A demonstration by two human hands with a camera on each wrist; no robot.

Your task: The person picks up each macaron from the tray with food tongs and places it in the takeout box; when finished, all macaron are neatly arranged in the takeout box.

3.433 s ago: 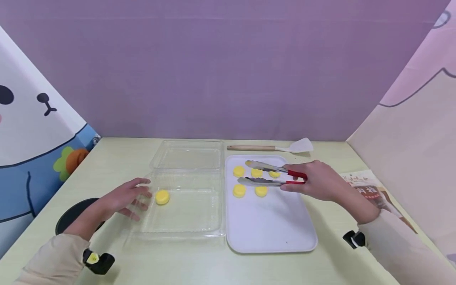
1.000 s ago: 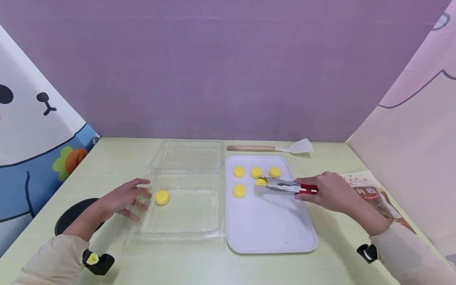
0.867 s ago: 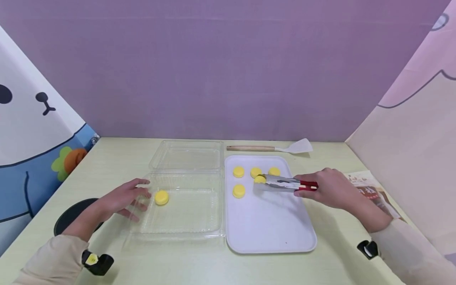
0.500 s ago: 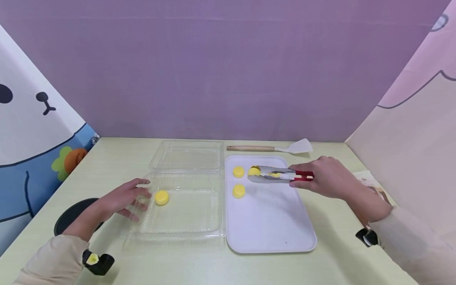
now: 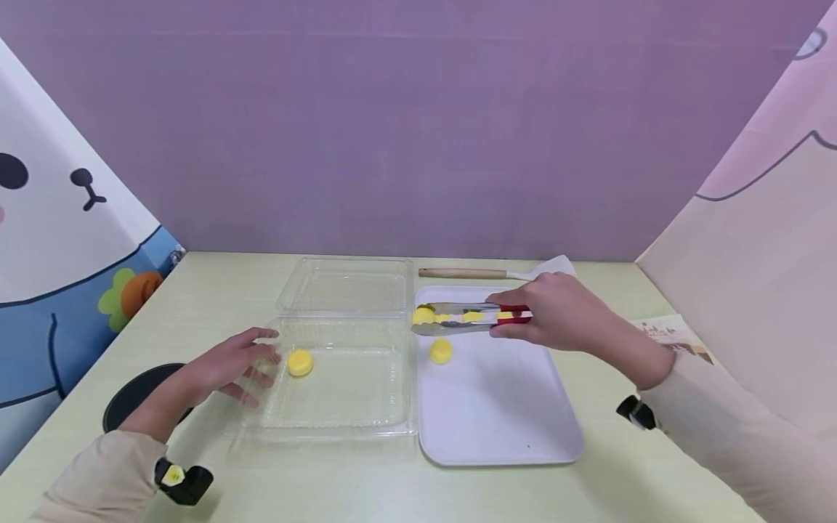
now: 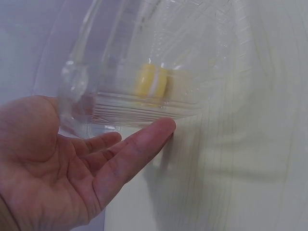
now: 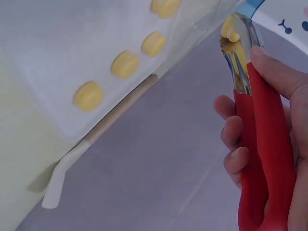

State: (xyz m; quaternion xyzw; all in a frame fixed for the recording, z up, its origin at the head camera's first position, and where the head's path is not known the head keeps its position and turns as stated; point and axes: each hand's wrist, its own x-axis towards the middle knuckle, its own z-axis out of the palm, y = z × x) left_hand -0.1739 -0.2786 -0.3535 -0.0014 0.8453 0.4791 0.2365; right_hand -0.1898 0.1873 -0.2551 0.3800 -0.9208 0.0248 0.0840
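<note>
My right hand grips red-handled metal tongs. Between the tong tips sits a yellow macaron, raised over the left part of the white tray. Several more yellow macarons lie on the tray, partly hidden by the tongs in the head view. My left hand is at the left edge of a clear plastic container, its fingers loosely extended against the wall. Inside the container, near that edge, lies one yellow macaron. The container's hinged lid lies flipped back behind it.
A white spatula with a wooden handle lies behind the tray. At the left, a dark round dish is partly hidden by my left forearm. A printed packet lies right of the tray, mostly covered by my right arm.
The tongs closed on a macaron from the tray's nearer row, lifted it and carried it left toward the container. My left hand has stayed in place.
</note>
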